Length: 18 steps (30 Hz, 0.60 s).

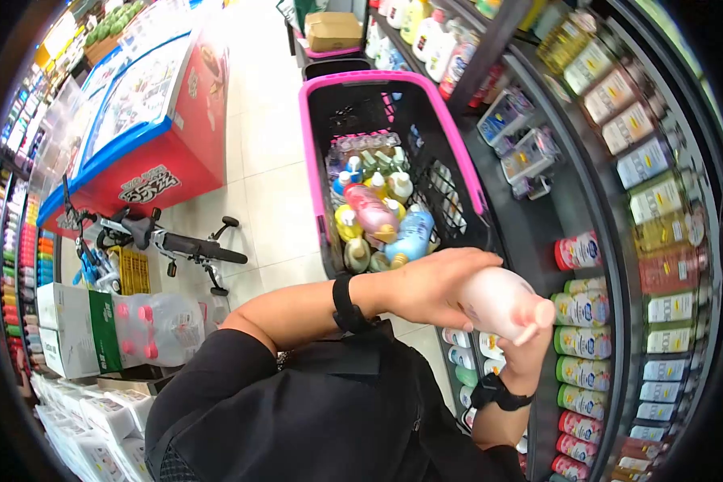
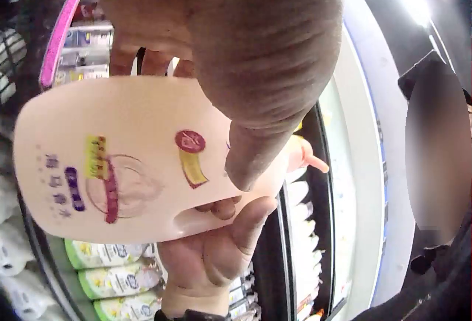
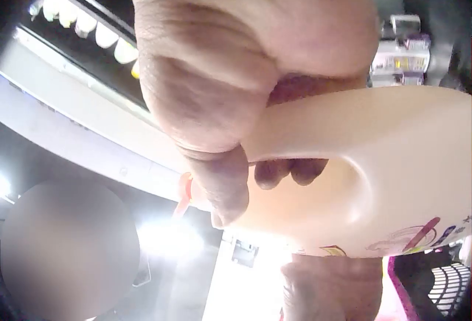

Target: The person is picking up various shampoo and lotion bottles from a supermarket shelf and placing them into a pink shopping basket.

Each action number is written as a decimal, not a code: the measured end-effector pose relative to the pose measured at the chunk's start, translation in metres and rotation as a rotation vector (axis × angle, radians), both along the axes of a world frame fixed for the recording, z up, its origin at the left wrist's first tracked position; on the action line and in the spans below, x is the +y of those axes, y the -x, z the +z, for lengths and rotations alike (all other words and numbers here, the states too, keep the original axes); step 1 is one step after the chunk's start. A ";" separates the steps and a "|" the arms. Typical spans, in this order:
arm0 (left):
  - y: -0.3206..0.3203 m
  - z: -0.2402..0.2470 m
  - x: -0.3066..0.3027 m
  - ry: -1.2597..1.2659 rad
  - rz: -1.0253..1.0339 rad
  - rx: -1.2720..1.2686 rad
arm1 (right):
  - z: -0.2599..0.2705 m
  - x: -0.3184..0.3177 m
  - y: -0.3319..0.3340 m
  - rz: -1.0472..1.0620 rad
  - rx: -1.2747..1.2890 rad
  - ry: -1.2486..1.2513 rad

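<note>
Both hands hold a pale pink pump bottle in front of the chest, tilted so its coral pump spout points toward the body. My left hand grips one side of it, thumb across the printed front in the left wrist view and the other fingers behind. From the opposite side, my right hand grips the bottle by its moulded handle, with fingertips showing through the handle's opening. In the head view, the bottle covers part of the right hand. A black band circles each wrist.
A black shopping basket with a pink rim stands ahead, holding several bottles, including a pink one and a blue one. Shelves of bottles line the right. A small bicycle and a red freezer stand left.
</note>
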<state>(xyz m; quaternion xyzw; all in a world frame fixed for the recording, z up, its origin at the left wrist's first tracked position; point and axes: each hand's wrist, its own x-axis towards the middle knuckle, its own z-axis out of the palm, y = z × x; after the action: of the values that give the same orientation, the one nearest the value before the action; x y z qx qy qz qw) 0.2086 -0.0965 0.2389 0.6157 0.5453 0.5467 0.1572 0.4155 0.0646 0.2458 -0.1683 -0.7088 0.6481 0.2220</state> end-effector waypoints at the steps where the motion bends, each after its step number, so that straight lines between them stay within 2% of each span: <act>1: 0.015 -0.002 -0.009 0.029 0.001 -0.063 | -0.001 -0.008 0.021 0.046 -0.055 -0.069; 2: 0.029 -0.002 -0.018 0.058 -0.002 -0.122 | 0.000 -0.016 0.042 0.088 -0.104 -0.138; 3: 0.042 0.003 -0.028 0.089 0.015 -0.171 | 0.002 -0.028 0.065 0.105 -0.047 -0.120; 7: 0.083 -0.012 -0.054 0.157 0.134 -0.127 | 0.004 -0.044 0.126 0.178 -0.209 -0.236; 9: 0.098 -0.029 -0.061 0.153 0.233 -0.082 | -0.009 -0.040 0.151 0.260 -0.248 -0.187; 12: 0.118 -0.037 -0.069 0.232 0.301 -0.035 | -0.024 -0.041 0.177 0.288 -0.299 -0.214; 14: 0.130 -0.048 -0.075 0.164 0.324 0.019 | -0.028 -0.056 0.189 0.282 -0.294 -0.226; 18: 0.144 -0.055 -0.088 0.242 0.293 0.016 | -0.054 -0.063 0.197 0.313 -0.300 -0.153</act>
<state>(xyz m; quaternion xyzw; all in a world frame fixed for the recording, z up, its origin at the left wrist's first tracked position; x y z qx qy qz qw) 0.0648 -0.1850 0.1838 0.5107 0.6921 0.4893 0.1444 0.2185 0.0015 0.1916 -0.1336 -0.7984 0.5866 0.0230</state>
